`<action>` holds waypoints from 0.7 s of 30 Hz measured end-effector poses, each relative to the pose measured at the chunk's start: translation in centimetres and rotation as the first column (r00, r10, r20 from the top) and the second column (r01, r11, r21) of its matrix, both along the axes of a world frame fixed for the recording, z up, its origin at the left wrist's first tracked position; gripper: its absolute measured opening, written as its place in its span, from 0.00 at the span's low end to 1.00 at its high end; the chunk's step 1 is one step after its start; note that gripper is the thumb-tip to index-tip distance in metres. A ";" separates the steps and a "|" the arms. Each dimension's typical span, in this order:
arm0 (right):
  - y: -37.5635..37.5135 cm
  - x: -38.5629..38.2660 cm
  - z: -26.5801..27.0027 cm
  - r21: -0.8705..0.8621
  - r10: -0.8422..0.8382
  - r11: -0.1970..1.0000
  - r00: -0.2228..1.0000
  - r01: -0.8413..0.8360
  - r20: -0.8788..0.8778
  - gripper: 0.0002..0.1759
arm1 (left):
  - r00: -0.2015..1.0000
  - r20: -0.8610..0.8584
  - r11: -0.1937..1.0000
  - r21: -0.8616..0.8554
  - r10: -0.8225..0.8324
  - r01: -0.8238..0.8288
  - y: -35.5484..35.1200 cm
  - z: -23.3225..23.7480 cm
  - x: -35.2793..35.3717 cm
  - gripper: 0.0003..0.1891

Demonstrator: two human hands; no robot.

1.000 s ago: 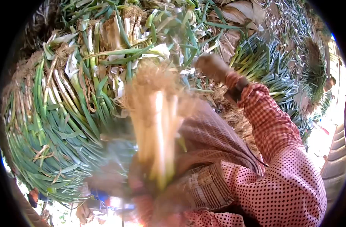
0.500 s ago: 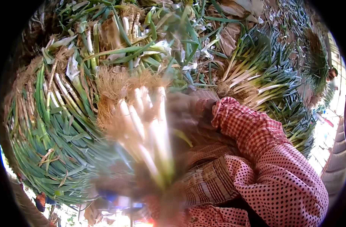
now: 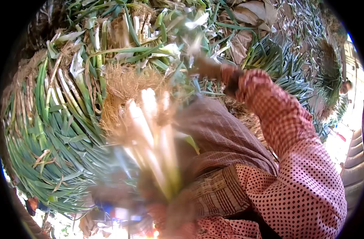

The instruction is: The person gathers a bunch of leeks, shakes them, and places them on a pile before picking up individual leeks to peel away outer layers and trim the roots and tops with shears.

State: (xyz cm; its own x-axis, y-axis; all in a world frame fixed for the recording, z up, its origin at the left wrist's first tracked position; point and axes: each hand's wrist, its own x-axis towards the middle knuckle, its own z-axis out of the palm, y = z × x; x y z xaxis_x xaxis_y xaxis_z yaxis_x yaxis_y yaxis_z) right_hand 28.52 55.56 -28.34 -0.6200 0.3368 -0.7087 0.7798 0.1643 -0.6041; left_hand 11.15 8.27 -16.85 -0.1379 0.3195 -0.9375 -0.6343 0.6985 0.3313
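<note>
Low in the head view, my left hand (image 3: 179,209) is closed around a small bunch of spring onions (image 3: 150,131). Their white stems point up and away from me, with bushy brown roots at the far end. My right hand (image 3: 206,67) is stretched out beyond the bunch, above the leaf scraps, its fingers smeared by motion. A blurred white strip of peel (image 3: 195,46) shows just past the fingertips. Under my right forearm, a brown cloth (image 3: 225,131) covers my lap.
To the left lies a large heap of spring onions (image 3: 70,131) with long green leaves. Peelings and cut leaves (image 3: 166,51) litter the ground ahead. More spring onions (image 3: 285,71) lie at the right, near a dry brown husk (image 3: 249,14). Another person (image 3: 346,87) is partly visible at the far right.
My right hand has moved from beside the bunch, up and away over the scraps. White peel now shows near its fingers. My left hand still grips the bunch.
</note>
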 end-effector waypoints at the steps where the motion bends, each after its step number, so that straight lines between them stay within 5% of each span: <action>1: -3.6 0.4 0.4 -0.032 0.195 0.980 0.980 -0.197 -0.047 0.45 | 1.000 0.003 1.000 -0.003 0.000 0.000 -0.1 0.0 0.0 0.28; 4: -19.7 0.6 -1.2 0.024 0.504 0.860 0.841 -0.510 -0.197 0.36 | 1.000 0.001 1.000 -0.013 -0.007 0.007 -0.2 0.0 0.1 0.28; 6: -20.1 -1.0 -0.8 -0.035 0.510 0.853 0.845 -0.521 -0.163 0.26 | 1.000 -0.005 1.000 -0.013 -0.003 0.003 -0.2 0.0 0.1 0.28; 7: -17.0 -2.7 2.9 -0.148 0.444 0.881 0.893 -0.450 -0.073 0.22 | 1.000 -0.008 1.000 -0.017 0.000 0.000 -0.4 0.0 0.2 0.28; 8: -15.0 -2.7 2.7 -0.081 0.448 0.889 0.893 -0.450 -0.041 0.19 | 1.000 -0.009 1.000 -0.015 0.000 0.000 -0.5 0.1 0.3 0.29; 11: -2.6 -0.3 -4.5 0.505 0.409 0.743 0.895 -0.439 0.177 0.11 | 1.000 -0.007 1.000 -0.009 0.018 -0.018 -0.3 -0.2 0.5 0.29; 12: 2.1 -1.3 -1.8 0.678 0.310 0.641 0.930 -0.360 0.200 0.11 | 1.000 -0.003 1.000 -0.001 0.021 -0.021 -0.3 -0.4 0.6 0.29; 13: 5.6 -1.9 1.4 0.537 0.100 0.733 0.847 -0.417 0.522 0.12 | 1.000 -0.004 1.000 0.005 0.024 -0.024 -0.3 -0.6 0.7 0.29; 14: 8.7 -0.4 -1.8 0.463 -0.256 0.878 0.936 0.120 0.242 0.11 | 1.000 0.000 1.000 0.011 0.029 -0.029 -0.2 -0.7 0.8 0.29; 16: 10.8 -1.1 -2.0 0.411 -0.456 0.828 0.885 0.382 0.098 0.20 | 0.999 0.009 0.999 0.029 0.044 -0.044 -0.6 -0.8 1.0 0.30; 17: 8.8 -2.5 1.2 0.569 -0.278 0.814 0.939 0.117 0.204 0.28 | 0.998 0.024 0.997 0.040 0.058 -0.059 -1.2 -1.0 1.2 0.30; 18: 7.2 -2.3 0.9 0.634 -0.101 0.748 0.977 0.199 -0.187 0.39 | 0.997 0.034 0.996 0.054 0.073 -0.074 -1.7 -1.0 1.2 0.30; 19: 6.2 -4.0 2.9 0.425 -0.141 0.858 0.929 0.287 -0.342 0.34 | 0.995 0.059 0.993 0.076 0.086 -0.090 -2.4 -1.3 1.4 0.30; 21: 2.2 -7.6 9.9 0.022 -0.318 0.936 0.871 0.351 -0.374 0.16 | 1.000 -0.013 0.994 0.107 0.026 -0.024 -1.5 -0.9 1.7 0.30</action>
